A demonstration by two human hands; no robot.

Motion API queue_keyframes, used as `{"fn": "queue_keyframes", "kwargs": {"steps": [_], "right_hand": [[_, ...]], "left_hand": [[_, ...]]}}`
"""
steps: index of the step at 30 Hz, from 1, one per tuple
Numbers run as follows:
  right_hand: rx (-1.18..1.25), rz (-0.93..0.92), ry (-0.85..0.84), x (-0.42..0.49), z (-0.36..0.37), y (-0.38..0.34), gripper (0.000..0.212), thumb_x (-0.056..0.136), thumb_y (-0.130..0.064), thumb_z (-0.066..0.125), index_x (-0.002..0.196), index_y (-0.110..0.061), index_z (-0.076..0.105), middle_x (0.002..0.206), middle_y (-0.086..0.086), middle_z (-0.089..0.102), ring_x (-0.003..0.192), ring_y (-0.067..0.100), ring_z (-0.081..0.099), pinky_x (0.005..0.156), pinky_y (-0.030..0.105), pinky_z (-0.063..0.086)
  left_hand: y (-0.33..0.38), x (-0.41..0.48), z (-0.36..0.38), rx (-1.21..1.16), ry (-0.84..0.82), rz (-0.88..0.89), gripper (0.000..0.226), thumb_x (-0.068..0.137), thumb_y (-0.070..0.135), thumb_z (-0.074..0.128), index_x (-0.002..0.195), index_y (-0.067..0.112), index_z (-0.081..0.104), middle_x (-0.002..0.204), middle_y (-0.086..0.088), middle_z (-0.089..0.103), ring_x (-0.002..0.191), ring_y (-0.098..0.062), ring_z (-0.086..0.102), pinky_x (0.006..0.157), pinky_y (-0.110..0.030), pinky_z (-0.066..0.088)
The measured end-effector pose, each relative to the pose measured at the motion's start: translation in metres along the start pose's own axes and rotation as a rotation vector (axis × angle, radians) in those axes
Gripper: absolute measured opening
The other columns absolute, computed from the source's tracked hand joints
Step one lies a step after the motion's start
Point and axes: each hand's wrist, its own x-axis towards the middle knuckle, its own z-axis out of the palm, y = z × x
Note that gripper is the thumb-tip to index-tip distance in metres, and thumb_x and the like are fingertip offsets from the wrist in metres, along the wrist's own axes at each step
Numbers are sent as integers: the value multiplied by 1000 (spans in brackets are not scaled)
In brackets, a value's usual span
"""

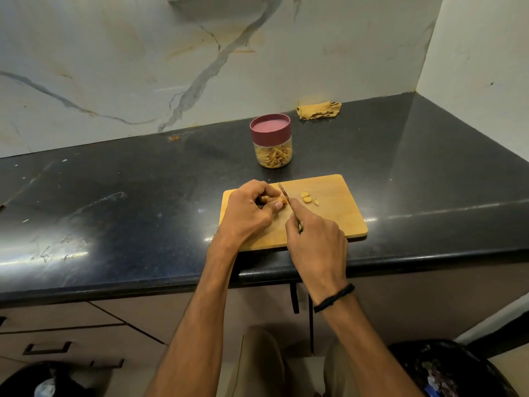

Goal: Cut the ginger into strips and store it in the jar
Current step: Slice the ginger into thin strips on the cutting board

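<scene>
A wooden cutting board (337,213) lies at the front edge of the black counter. My left hand (252,210) pinches a piece of ginger (274,199) on the board's left part. My right hand (315,239) grips a knife (284,193) whose blade stands against the ginger's right end. A few cut ginger slices (308,197) lie just right of the blade. Behind the board stands a clear jar (273,154) with a maroon lid (270,128) on it, holding several ginger strips.
A crumpled yellow cloth (319,110) lies at the back by the marble wall. The black counter (128,213) spreads wide to the left and right. Below it are drawers (48,348), with dark bins at the bottom left and at the bottom right (452,368).
</scene>
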Motion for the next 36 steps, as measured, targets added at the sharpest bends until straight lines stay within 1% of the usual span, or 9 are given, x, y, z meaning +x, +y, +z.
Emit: {"fn": "queue_keyframes", "kwargs": {"steps": [5, 8, 11, 13, 17, 22, 26, 33, 36], "right_hand": [[-6, 11, -17, 1, 1, 0, 45, 103, -36, 39, 147, -38, 34, 81, -5, 51, 73, 10, 43, 63, 24, 35], [-3, 2, -23, 1, 0, -1, 44, 103, -35, 38, 147, -37, 34, 87, -3, 60, 73, 10, 43, 63, 24, 36], [-27, -4, -20, 4, 2, -3, 44, 104, -34, 38, 147, -36, 35, 90, -1, 64, 74, 11, 46, 66, 28, 43], [-40, 0, -39, 5, 2, -3, 44, 104, -34, 37, 147, -36, 33, 89, -1, 62, 74, 11, 46, 67, 29, 44], [-62, 5, -68, -1, -2, -1, 44, 104, -36, 36, 148, -38, 32, 81, -4, 51, 73, 11, 44, 63, 25, 36], [-80, 0, -85, 10, -3, -7, 43, 104, -36, 34, 147, -36, 32, 96, -2, 62, 75, 11, 41, 66, 24, 34], [-108, -11, -111, -1, -8, -4, 43, 105, -36, 33, 148, -36, 31, 83, -4, 50, 71, 11, 45, 64, 24, 34], [-149, -15, -117, 10, -9, -14, 36, 105, -33, 33, 140, -33, 41, 86, -2, 46, 76, 14, 40, 66, 28, 33], [-190, 0, -126, 4, -6, -10, 39, 106, -31, 31, 145, -33, 34, 81, -2, 47, 70, 14, 42, 62, 29, 33]], "left_hand": [[1, 0, -1, -2, -10, 1, 18, 86, 16, 78, 104, 14, 73, 102, 4, 69, 93, -8, 64, 81, -18, 54], [1, 0, -1, 0, -12, 4, 18, 86, 15, 78, 104, 14, 73, 102, 3, 69, 94, -8, 64, 82, -19, 54], [2, 0, 0, -18, -11, -4, 17, 86, 14, 78, 103, 14, 73, 102, 4, 69, 94, -7, 63, 82, -16, 53], [1, 1, 1, -21, -6, -11, 16, 86, 14, 78, 102, 14, 74, 101, 5, 69, 94, -7, 63, 81, -15, 51], [-2, 1, 3, -31, 8, -17, 16, 85, 15, 79, 100, 13, 74, 101, 4, 70, 93, -8, 63, 80, -17, 51], [-2, 3, 2, -58, 5, -18, 14, 85, 13, 79, 98, 13, 75, 100, 6, 69, 92, 1, 62, 79, -9, 48], [-3, 3, 1, -71, -11, -29, 14, 85, 13, 79, 99, 12, 75, 100, 6, 69, 92, 5, 60, 77, -7, 46], [-1, 3, 2, -51, -7, -26, 13, 86, 13, 77, 98, 12, 75, 100, 7, 68, 93, 3, 60, 78, -6, 45], [-1, 4, 2, -53, -8, -30, 13, 86, 16, 77, 99, 13, 75, 99, 8, 68, 93, 7, 58, 76, -5, 44]]}}
